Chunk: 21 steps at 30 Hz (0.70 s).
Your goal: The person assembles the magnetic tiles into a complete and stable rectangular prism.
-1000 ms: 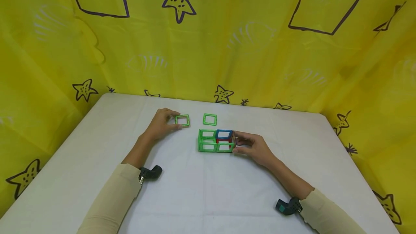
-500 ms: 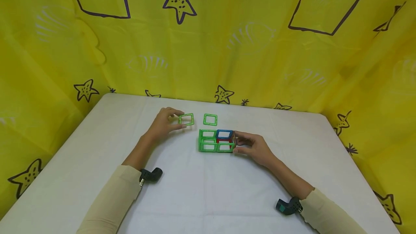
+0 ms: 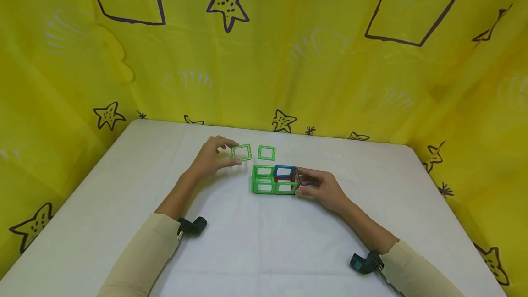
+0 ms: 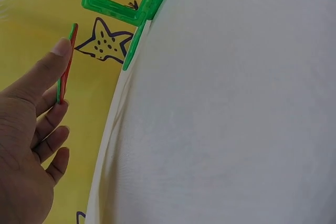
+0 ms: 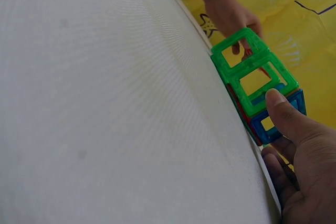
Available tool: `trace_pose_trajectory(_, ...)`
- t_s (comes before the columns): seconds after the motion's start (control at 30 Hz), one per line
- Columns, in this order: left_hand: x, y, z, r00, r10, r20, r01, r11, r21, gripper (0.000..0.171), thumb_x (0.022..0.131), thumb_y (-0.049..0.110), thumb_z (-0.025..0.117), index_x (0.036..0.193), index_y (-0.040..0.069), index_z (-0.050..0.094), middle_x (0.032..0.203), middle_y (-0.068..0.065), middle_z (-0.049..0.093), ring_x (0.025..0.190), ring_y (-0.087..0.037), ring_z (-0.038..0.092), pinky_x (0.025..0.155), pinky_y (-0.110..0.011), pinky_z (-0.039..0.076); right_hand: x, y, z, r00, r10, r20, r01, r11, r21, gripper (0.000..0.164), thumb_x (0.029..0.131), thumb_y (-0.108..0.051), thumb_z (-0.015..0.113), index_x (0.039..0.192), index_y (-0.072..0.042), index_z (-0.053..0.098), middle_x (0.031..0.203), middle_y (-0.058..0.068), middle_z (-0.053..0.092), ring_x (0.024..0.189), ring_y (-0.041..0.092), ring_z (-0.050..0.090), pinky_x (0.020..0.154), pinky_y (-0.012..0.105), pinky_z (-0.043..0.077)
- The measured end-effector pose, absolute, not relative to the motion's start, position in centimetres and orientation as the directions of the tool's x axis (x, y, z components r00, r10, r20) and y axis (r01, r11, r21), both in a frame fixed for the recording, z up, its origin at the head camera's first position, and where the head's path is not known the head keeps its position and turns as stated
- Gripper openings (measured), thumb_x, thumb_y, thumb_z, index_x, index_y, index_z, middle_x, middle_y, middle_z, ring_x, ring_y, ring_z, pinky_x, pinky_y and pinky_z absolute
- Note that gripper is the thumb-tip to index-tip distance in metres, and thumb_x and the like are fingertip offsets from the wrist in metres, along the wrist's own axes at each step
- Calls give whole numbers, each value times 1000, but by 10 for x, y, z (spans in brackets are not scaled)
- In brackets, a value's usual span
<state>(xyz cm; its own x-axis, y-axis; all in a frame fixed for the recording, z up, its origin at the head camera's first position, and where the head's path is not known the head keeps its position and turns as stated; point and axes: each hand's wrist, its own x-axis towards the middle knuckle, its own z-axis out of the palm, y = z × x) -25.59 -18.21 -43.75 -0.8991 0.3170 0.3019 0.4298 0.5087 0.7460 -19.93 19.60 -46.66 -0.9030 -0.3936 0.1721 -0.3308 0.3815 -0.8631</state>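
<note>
My left hand (image 3: pixel 207 159) pinches a green square magnetic tile (image 3: pixel 249 151) between thumb and fingers, raised a little off the table. Seen edge-on in the left wrist view, this tile (image 4: pixel 65 74) shows green and red sides. A low box of magnetic tiles (image 3: pixel 275 188) stands to its right, mostly green, with a blue tile (image 3: pixel 284 167) at the back and red inside. My right hand (image 3: pixel 323 188) grips the box's right end, thumb in front and fingers behind. In the right wrist view the thumb (image 5: pixel 281 108) rests on the box's edge.
Behind the box, another green square tile (image 3: pixel 260 152) lies flat on the white-covered table (image 3: pixel 264 237). A yellow patterned curtain (image 3: pixel 264 72) hangs along the table's far edge and sides. Each wrist carries a small black camera (image 3: pixel 194 226).
My left hand has moved right with the green tile, lifting and tilting it, closer to the flat tile and the box. The right hand and the box have stayed put.
</note>
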Motion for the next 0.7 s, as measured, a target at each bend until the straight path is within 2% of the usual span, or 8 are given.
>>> trace_pose_trajectory(0.27,-248,-172,-430,-874,354,334,473,463,749,50,80,17,94,123,4,75,123,-13,69,114,-41,57,96,-55,46,-200,196,-468,-904,-391,172,-328,380,-865,61,86,-3,86,142,3,63,131,18,69,104,30,69,91,25,53)
trace_pose_trajectory(0.7,-236,-155,-420,-836,401,375,536,449,715,47,79,20,95,118,5,75,112,-8,68,111,-37,56,94,-55,48,-200,197,-469,-905,-393,166,-325,383,-865,60,88,-4,85,143,3,62,133,18,69,105,29,69,92,25,54)
